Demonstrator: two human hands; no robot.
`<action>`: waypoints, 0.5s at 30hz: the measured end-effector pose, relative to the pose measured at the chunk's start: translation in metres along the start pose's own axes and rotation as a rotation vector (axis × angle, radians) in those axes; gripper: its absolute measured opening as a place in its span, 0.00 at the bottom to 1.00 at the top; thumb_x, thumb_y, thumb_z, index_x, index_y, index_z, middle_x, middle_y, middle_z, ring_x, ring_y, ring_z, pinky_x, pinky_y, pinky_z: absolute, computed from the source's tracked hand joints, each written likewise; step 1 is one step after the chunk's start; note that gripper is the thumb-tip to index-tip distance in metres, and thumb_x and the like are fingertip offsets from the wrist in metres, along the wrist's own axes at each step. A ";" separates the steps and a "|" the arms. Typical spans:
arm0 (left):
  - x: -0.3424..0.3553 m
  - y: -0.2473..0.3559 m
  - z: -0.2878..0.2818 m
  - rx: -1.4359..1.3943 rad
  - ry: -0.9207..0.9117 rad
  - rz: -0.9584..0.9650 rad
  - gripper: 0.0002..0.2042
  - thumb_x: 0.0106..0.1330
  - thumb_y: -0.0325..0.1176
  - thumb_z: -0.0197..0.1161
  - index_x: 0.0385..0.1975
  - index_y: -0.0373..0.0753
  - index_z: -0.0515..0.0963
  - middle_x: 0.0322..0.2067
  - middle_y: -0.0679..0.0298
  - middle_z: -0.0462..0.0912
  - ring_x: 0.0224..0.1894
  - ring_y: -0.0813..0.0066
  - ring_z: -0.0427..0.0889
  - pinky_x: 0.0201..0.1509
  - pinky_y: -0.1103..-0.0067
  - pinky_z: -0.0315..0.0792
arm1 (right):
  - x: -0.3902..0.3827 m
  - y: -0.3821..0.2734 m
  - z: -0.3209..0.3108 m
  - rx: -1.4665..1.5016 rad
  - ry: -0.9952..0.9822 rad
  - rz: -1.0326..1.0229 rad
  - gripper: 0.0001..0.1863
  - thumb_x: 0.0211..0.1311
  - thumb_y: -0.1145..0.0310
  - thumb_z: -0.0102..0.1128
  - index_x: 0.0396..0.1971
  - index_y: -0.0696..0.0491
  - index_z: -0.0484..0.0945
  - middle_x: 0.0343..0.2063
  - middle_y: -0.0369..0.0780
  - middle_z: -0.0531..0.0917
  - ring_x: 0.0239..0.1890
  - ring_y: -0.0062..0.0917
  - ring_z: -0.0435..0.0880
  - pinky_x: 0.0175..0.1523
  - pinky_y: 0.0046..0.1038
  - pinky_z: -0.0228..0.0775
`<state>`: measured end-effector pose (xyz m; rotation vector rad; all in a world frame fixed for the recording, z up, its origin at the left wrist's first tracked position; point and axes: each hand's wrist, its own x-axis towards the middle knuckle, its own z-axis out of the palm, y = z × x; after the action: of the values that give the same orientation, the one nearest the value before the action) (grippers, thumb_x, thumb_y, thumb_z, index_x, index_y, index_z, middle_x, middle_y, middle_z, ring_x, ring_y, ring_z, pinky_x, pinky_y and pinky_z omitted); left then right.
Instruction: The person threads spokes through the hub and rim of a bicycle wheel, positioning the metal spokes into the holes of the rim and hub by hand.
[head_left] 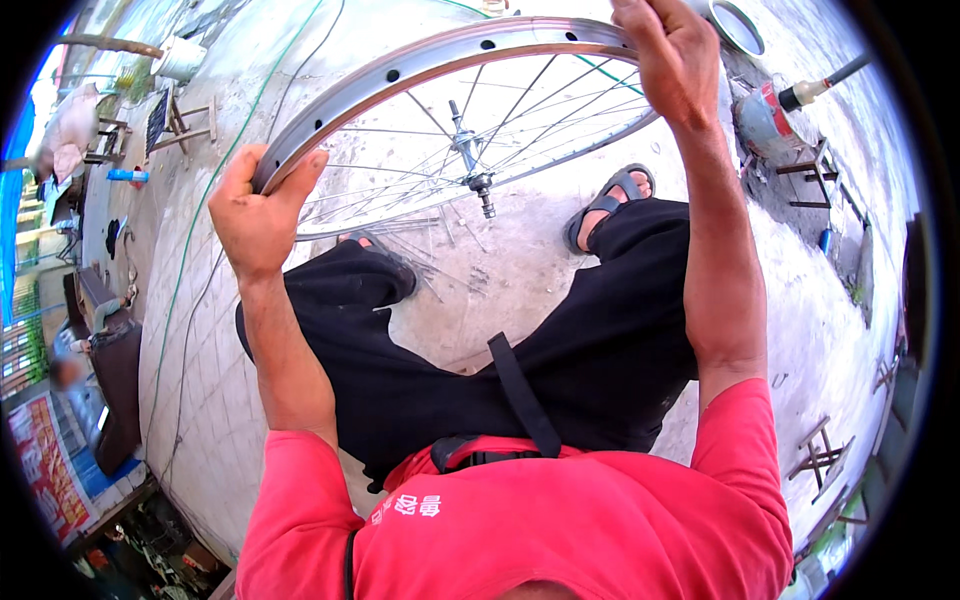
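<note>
A spoked bicycle wheel (390,76) with a bare silver rim and no tyre is held up in front of me, tilted. Its hub (466,150), with the axle sticking out, hangs in the middle among thin spokes. My left hand (255,205) is wrapped round the rim's left side, thumb on the near face. Higher up on the right, my right hand (675,65) grips the same rim; some of its fingers are cut off by the top edge. Loose spokes (425,262) lie scattered on the ground beneath the wheel, between my sandalled feet.
A green cord (205,190) and a dark cable run along the concrete on the left. Small stools (815,172) stand at both sides. On the right is a bucket (765,125). At far left a person (75,375) is near a dark brown seat (117,390).
</note>
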<state>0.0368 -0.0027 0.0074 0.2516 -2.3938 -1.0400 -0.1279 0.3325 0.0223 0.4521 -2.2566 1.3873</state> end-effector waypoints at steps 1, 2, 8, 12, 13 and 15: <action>0.000 -0.003 -0.001 0.021 0.003 0.022 0.12 0.55 0.33 0.79 0.27 0.37 0.81 0.19 0.76 0.74 0.22 0.90 0.67 0.25 0.86 0.61 | 0.000 0.005 0.001 0.044 0.056 -0.048 0.18 0.63 0.58 0.57 0.25 0.60 0.77 0.18 0.36 0.78 0.24 0.17 0.72 0.31 0.23 0.64; -0.002 -0.001 -0.002 0.046 -0.004 0.014 0.12 0.54 0.33 0.79 0.27 0.36 0.81 0.19 0.76 0.75 0.23 0.89 0.68 0.26 0.86 0.62 | -0.002 0.010 0.002 0.089 0.111 -0.096 0.17 0.63 0.59 0.56 0.26 0.60 0.77 0.20 0.37 0.79 0.25 0.16 0.73 0.32 0.22 0.65; -0.006 0.015 0.012 0.167 -0.019 -0.079 0.10 0.54 0.32 0.79 0.28 0.35 0.83 0.20 0.74 0.77 0.23 0.88 0.70 0.28 0.84 0.64 | -0.014 0.021 0.004 0.027 0.070 -0.148 0.26 0.67 0.44 0.54 0.36 0.53 0.86 0.28 0.39 0.86 0.31 0.24 0.82 0.37 0.27 0.72; -0.002 0.022 0.017 0.149 -0.049 -0.154 0.12 0.53 0.35 0.79 0.29 0.34 0.84 0.20 0.72 0.78 0.23 0.86 0.71 0.28 0.83 0.65 | -0.023 0.018 0.008 0.060 -0.282 0.057 0.21 0.67 0.50 0.60 0.41 0.55 0.85 0.30 0.39 0.85 0.33 0.23 0.81 0.39 0.23 0.72; -0.001 0.022 0.018 0.153 -0.066 -0.195 0.12 0.54 0.35 0.78 0.29 0.34 0.84 0.21 0.71 0.78 0.24 0.85 0.72 0.29 0.82 0.65 | -0.026 0.020 0.012 -0.013 -0.338 0.083 0.21 0.68 0.51 0.60 0.40 0.55 0.85 0.29 0.39 0.84 0.32 0.23 0.80 0.37 0.23 0.71; -0.001 0.023 0.021 0.163 -0.080 -0.231 0.13 0.55 0.36 0.78 0.29 0.34 0.84 0.21 0.71 0.78 0.24 0.85 0.71 0.29 0.83 0.65 | -0.033 0.021 0.021 -0.071 -0.419 0.150 0.21 0.68 0.51 0.60 0.41 0.56 0.85 0.28 0.40 0.84 0.31 0.24 0.80 0.38 0.26 0.73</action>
<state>0.0271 0.0269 0.0118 0.5663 -2.5709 -0.9699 -0.1149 0.3243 -0.0196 0.6074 -2.7153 1.3802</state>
